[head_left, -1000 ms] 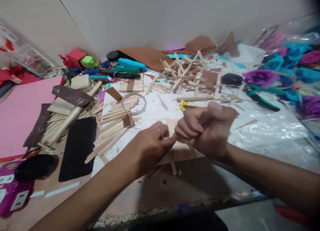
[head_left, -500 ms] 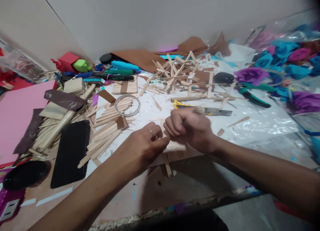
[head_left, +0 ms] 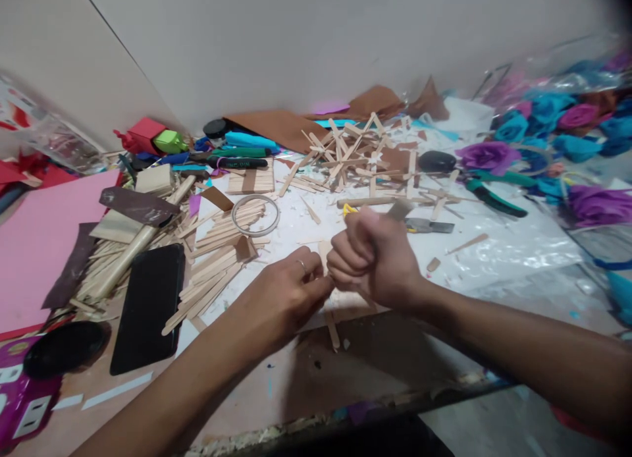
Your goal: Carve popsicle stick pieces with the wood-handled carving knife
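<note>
My left hand [head_left: 281,295] is curled, its fingertips pinched on a thin wooden stick [head_left: 334,330] that pokes out below both hands toward the table edge. My right hand [head_left: 378,263] is a closed fist right against the left fingertips, thumb on top; what it grips is hidden. Both hands rest over a pale wooden board [head_left: 323,249] on the white work surface. A yellow-handled cutter [head_left: 424,225] lies just beyond my right fist.
Loose craft sticks [head_left: 217,259] lie left of my hands, beside a tape ring [head_left: 255,215] and a black phone [head_left: 148,305]. Glued stick crosses [head_left: 355,147] are piled at the back. Green pliers [head_left: 494,200] and paper flowers [head_left: 488,155] are at right, a pink sheet [head_left: 39,233] at left.
My right fist dropped toward the board, then rose again and turned upright. The left hand stayed pinched in place. The view shifted slightly.
</note>
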Tool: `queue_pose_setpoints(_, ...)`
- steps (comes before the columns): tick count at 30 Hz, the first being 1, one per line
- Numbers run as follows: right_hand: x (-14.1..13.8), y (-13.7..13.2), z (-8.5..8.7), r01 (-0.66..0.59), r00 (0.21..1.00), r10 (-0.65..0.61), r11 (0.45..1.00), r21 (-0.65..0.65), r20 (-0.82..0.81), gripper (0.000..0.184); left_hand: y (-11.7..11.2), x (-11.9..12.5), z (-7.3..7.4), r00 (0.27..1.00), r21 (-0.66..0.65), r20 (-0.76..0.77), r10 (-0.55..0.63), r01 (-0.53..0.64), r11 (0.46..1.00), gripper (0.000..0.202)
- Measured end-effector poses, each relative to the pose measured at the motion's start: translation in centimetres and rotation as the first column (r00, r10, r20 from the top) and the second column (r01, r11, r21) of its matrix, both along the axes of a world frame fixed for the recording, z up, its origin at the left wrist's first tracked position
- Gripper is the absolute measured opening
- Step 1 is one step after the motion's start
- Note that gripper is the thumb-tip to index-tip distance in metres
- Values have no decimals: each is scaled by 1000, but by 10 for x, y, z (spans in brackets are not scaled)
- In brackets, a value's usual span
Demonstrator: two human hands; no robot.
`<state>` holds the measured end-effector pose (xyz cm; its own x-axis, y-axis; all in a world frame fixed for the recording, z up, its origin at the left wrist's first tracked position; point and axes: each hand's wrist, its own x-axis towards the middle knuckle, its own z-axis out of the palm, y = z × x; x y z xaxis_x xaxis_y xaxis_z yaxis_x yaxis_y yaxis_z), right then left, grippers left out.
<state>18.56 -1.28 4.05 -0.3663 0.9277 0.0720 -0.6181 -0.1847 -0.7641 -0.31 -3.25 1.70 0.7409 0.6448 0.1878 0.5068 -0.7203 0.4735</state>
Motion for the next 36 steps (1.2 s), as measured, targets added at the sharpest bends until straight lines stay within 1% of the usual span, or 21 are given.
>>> queue_pose_setpoints(2,4,1,10,-8,999,8,1000,5,-49,71,-1,-1,-3,1000,11,-20,-4,4,1000,21)
queue_pose_setpoints(4,10,6,14,41,998,-40,999,16,-52,70,-1,-1,-7,1000,68,-20,-2,3,998,22)
queue_pose_setpoints(6,15,11,10,66,998,-66,998,5,-21,69,-1,-1,-9,1000,131,-17,16,-14,991,23)
queue_pose_setpoints(9,17,16,-3,31,999,-31,1000,0,17,69,1,-1,-9,999,189,-26,20,-15,982,22)
queue_pose_setpoints(11,17,15,-10,-7,999,7,1000,24,33,69,1,-2,-8,1000,190,-28,-12,17,982,19)
queue_pose_setpoints(13,17,14,-11,-10,999,8,999,48,48,72,2,-3,-8,1000,177,-4,-22,22,984,19)
queue_pose_setpoints(16,18,14,-6,31,996,-36,998,63,86,75,1,-3,-7,1000,134,9,4,-6,991,20)
queue_pose_setpoints(18,21,16,-2,65,980,-80,994,87,183,74,1,-3,-6,1000,119,-6,5,-4,993,22)
queue_pose_setpoints(19,24,17,-1,78,954,-110,989,125,279,72,1,-2,-5,1000,119,-8,0,1,993,23)
queue_pose_setpoints(20,27,19,0,76,905,-148,979,191,398,68,1,-2,-4,1000,124,-5,-4,5,992,23)
queue_pose_setpoints(21,31,21,0,49,830,-196,958,281,522,62,1,-1,-2,1000,129,-1,-9,9,992,23)
queue_pose_setpoints(22,36,23,0,-12,733,-247,927,375,634,54,1,-1,-1,1000,133,4,-12,11,991,23)
queue_pose_setpoints(23,40,26,-1,-108,629,-293,884,454,720,44,1,0,0,1000,136,8,-16,14,991,22)
queue_pose_setpoints(25,47,31,-3,-317,454,-347,798,513,821,28,1,0,1,999,139,19,-28,25,990,20)
queue_pose_setpoints(26,50,33,-5,-413,389,-360,755,510,848,24,1,0,1,999,140,30,-36,31,990,19)
queue_pose_setpoints(27,52,34,-6,-490,342,-365,717,496,866,23,1,0,0,998,146,46,-41,34,989,18)
queue_pose_setpoints(28,52,35,-7,-550,315,-365,682,482,876,23,1,0,-2,997,152,61,-46,36,988,18)
queue_pose_setpoints(30,52,37,-8,-616,314,-354,630,473,881,23,2,0,-5,995,167,85,-52,38,985,19)
queue_pose_setpoints(32,51,37,-7,-634,332,-331,615,468,883,23,3,-1,-7,994,167,89,-55,40,985,21)
queue_pose_setpoints(36,52,38,-5,-638,343,-311,616,463,886,22,3,-2,-8,995,177,84,-55,40,983,26)
